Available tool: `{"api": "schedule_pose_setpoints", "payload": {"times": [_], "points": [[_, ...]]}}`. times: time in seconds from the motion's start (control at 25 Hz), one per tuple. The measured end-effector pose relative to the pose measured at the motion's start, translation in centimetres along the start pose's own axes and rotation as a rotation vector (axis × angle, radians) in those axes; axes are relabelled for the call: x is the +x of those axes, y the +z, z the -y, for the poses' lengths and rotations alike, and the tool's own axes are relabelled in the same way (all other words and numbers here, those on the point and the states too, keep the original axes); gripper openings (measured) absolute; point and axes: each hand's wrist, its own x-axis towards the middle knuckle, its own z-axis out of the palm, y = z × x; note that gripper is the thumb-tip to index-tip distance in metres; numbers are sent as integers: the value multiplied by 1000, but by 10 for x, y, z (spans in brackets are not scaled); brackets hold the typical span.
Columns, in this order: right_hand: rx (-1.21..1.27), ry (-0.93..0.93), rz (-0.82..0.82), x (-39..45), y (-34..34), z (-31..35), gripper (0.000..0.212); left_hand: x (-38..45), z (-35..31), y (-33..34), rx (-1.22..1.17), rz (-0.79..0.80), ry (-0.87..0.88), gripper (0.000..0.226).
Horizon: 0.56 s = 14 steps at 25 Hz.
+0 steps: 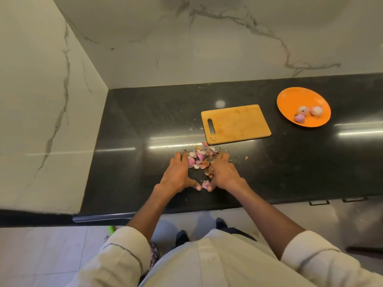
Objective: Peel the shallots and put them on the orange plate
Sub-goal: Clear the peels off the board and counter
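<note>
I've got my left hand and right hand flat on the bench, fingers spread wide, cupping the peel pile; three shallots sit on the orange plate.

Surface: black, glossy, with light reflections.
Cutting board: wooden, lies flat on the surface, handle slot at its left end.
Walls: white marble, grey veins.

hands flanking peels, shallots plated
</note>
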Motion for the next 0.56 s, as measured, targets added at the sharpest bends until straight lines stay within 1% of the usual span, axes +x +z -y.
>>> {"api": "schedule_pose_setpoints", "payload": {"times": [0.08, 0.12, 0.2, 0.24, 0.28, 0.36, 0.4, 0.48, 0.56], "points": [[37, -47, -40, 5, 4, 3, 112, 0, 0, -1, 1, 15, 26, 135], [106, -69, -63, 8, 6, 4, 106, -1, -1, -1, 11, 19, 36, 133], [313, -115, -114, 12, 7, 7, 88, -2, -4, 3, 4, -7, 28, 131], [393, -136, -141, 13, 6, 7, 83, -2, -5, 5, -16, -33, 11, 130], [429, -141, -164, 13, 4, 4, 84, -2, -5, 6, -41, -57, -6, 130], [389, -92, -191, 15, -4, -11, 95, 0, -4, 4, -63, -76, -25, 128], [335, -50, -173, 17, -8, -21, 104, 2, -3, 2, -56, -70, -33, 128], [202, 11, -56, 20, -17, -36, 122, 7, -6, -4, -19, -35, -54, 131], [56, -18, 6, 25, -19, -30, 127, 15, -13, -11, 21, 26, -45, 139]]}}
